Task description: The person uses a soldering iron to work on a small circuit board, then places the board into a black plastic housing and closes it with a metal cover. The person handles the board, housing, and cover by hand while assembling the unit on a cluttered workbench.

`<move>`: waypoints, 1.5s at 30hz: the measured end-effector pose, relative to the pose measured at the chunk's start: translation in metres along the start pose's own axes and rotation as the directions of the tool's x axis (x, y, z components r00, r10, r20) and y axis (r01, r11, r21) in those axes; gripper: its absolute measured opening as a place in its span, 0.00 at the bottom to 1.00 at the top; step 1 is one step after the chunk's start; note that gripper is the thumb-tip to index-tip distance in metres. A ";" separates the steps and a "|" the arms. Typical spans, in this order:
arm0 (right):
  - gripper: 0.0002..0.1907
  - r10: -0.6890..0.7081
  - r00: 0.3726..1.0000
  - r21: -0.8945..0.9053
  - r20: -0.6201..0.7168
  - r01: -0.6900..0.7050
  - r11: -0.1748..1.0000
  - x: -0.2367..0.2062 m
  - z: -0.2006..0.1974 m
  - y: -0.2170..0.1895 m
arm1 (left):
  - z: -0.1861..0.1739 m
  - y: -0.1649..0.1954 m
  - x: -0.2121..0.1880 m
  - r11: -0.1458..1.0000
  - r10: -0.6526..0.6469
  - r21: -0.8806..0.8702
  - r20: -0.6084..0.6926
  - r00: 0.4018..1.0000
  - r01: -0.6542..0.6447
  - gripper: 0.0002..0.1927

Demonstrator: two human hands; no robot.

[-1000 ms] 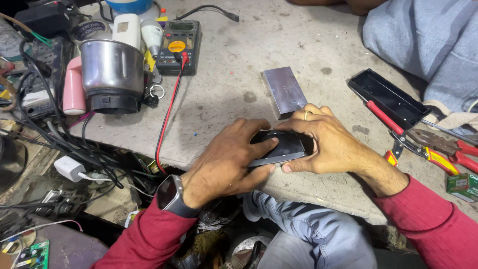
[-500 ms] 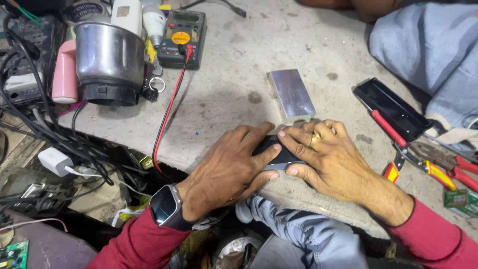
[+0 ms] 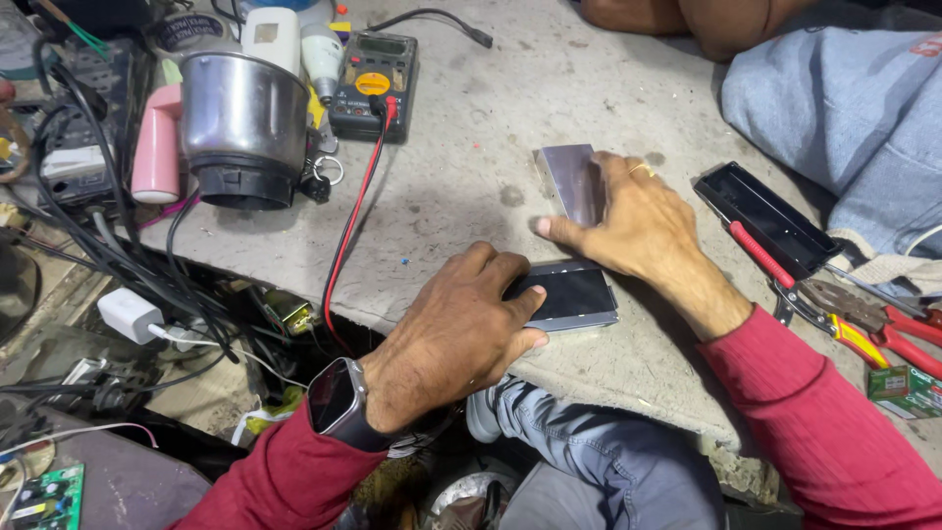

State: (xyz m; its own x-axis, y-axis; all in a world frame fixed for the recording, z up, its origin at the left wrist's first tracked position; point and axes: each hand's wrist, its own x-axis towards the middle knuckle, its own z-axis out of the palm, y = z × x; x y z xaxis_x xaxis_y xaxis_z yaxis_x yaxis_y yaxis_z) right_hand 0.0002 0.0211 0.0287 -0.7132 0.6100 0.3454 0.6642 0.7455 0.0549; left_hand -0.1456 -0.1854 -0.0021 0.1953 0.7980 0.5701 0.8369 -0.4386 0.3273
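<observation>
A dark flat phone (image 3: 567,295) lies near the front edge of the grey worktop (image 3: 461,167). My left hand (image 3: 453,332) rests on its left end, fingers pressing it down. My right hand (image 3: 635,218) reaches past it and lies on a silvery flat battery pack (image 3: 567,180), fingers spread over its right side. A smartwatch (image 3: 335,400) sits on my left wrist. Both sleeves are red.
A steel mixer jar (image 3: 240,126) and pink bottle (image 3: 157,145) stand at the left by tangled black cables (image 3: 118,265). A multimeter (image 3: 374,84) with a red lead lies at the back. A black tray (image 3: 765,219), red screwdriver (image 3: 760,254) and pliers (image 3: 863,329) lie at the right. Another person's grey-clad leg (image 3: 844,98) is at the top right.
Both hands were around the phone. Now my right hand has left it and moved back onto the silvery battery pack, while my left hand stays on the phone on the worktop.
</observation>
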 end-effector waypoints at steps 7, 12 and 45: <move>0.34 -0.189 0.918 0.861 0.350 -0.236 0.451 -0.001 -0.032 0.021 | 0.005 0.002 -0.002 0.999 -0.035 0.027 0.015 0.999 0.035 0.22; 0.36 -0.341 0.820 0.867 0.460 -0.332 0.370 -0.014 -0.017 0.030 | 0.011 -0.001 -0.003 0.998 -0.001 0.063 -0.013 1.000 0.001 0.22; 0.32 -0.688 0.725 0.659 -0.036 0.535 0.529 -0.045 -0.006 0.007 | 0.002 -0.003 -0.022 0.998 -0.008 0.060 -0.235 0.972 0.023 0.36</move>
State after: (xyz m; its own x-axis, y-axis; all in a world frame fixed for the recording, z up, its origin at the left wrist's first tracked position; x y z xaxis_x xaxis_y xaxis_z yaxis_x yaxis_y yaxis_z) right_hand 0.0383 -0.0030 0.0192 -0.9660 -0.0806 0.2457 -0.1776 0.8973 -0.4040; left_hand -0.1513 -0.2010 -0.0172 0.0630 0.6819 0.7288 0.8704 -0.3948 0.2941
